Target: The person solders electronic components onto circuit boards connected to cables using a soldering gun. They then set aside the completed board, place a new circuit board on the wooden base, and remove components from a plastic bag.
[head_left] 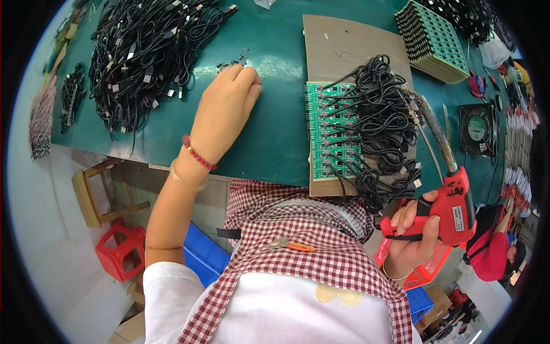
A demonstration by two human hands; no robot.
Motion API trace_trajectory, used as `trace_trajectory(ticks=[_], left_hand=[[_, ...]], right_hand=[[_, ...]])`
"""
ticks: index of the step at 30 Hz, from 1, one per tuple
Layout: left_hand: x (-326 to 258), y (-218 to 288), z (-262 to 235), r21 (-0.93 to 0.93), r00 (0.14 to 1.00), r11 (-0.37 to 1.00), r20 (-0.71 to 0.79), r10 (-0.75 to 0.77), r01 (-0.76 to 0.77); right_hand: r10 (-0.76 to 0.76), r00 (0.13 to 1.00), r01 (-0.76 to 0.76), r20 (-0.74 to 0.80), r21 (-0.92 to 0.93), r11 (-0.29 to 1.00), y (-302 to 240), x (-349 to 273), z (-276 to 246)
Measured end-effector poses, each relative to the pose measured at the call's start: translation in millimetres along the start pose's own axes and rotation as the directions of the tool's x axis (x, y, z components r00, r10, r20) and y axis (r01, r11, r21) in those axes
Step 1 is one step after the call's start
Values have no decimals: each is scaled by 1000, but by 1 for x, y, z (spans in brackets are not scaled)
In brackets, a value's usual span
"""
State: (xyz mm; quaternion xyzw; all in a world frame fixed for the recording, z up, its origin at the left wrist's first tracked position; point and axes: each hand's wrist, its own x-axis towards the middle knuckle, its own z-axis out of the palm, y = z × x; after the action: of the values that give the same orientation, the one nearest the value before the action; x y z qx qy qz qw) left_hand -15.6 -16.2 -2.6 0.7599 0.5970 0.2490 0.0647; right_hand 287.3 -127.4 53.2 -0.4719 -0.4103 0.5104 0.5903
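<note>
My right hand (413, 229) is wrapped round the handle of a red soldering gun (456, 209). Its long metal nozzle (436, 127) points up and away, the tip close to the bundled black cables (382, 123). These cables run to a panel of green circuit boards (335, 132) lying on a brown board (338, 46). Over the green table, left of the panel, my left hand (226, 100) has its fingers curled and pressed together. Small dark pin strips (243, 56) lie just past its fingertips; whatever the fingers hold is hidden.
A large heap of black cables (146, 63) covers the table's far left, with a smaller bunch (72, 94) beside it. At the far right are a stack of green circuit panels (432, 43) and a black fan (477, 129). A red stool (120, 250) stands below the table.
</note>
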Motion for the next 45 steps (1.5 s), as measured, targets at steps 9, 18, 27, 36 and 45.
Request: trace_trajectory(ticks=[9,18,27,36,45], left_hand=[[-52,128,-10,-717,748,-215,645,157,663],[-59,128,-4,-796,795,-33,600,89,605],[-54,120,-9,-833,898,416,432,80,364],[-45,78,-11,-716,746,219,655,-118,663],[-19,53,5,-764,758,58,622,-195,642]], right_hand=[[316,925,-252,209,-286,925,-19,5,36],[356,849,-121,391,-511,851,-19,10,28],[208,858,38,470,-463,886,-2,9,31],[250,918,-207,307,-166,964,13,7,36],[246,943,-274,225,101,956,26,26,56]])
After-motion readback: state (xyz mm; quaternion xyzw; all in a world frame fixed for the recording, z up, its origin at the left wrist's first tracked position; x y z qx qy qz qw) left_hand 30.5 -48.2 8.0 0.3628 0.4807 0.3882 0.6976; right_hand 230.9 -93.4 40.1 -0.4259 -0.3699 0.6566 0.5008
